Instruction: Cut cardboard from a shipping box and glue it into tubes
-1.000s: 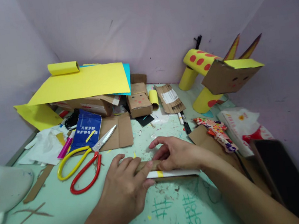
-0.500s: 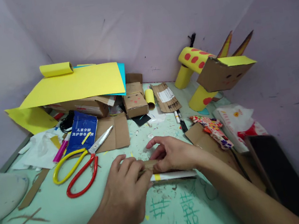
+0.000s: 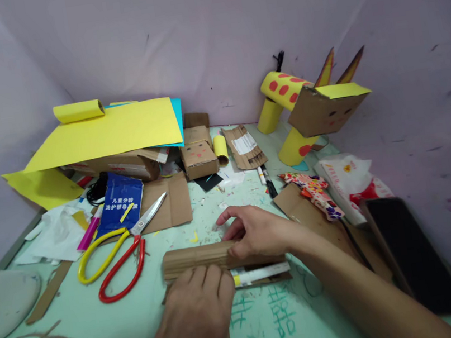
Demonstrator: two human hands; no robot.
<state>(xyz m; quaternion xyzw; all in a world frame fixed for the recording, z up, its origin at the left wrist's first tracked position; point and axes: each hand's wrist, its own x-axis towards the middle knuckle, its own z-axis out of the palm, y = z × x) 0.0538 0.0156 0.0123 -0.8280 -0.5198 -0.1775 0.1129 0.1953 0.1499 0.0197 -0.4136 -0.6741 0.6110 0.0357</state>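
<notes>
A corrugated brown cardboard piece (image 3: 194,259) with a curled-up far part lies on the table before me. Along its near side runs a white marker pen (image 3: 262,272) with a yellow band. My left hand (image 3: 202,299) is closed over the pen's left part, fingers curled against the cardboard; the pen's left end is hidden under it. My right hand (image 3: 257,229) holds the cardboard's right part, thumb on its near face and the other fingers bent behind it. To the left lie open scissors (image 3: 137,231) with one yellow and one red handle.
A spotted yellow paper animal (image 3: 285,89) stands at the back right. Yellow sheets (image 3: 118,131) rest on boxes at the back left. A phone (image 3: 412,254), a tissue pack (image 3: 341,180) and cardboard (image 3: 298,203) lie on the right. A white object (image 3: 3,298) sits at the left edge.
My left hand has moved from the cardboard's far edge down to its near side, onto the pen. More of the cardboard now shows. My right hand has stayed nearly in place.
</notes>
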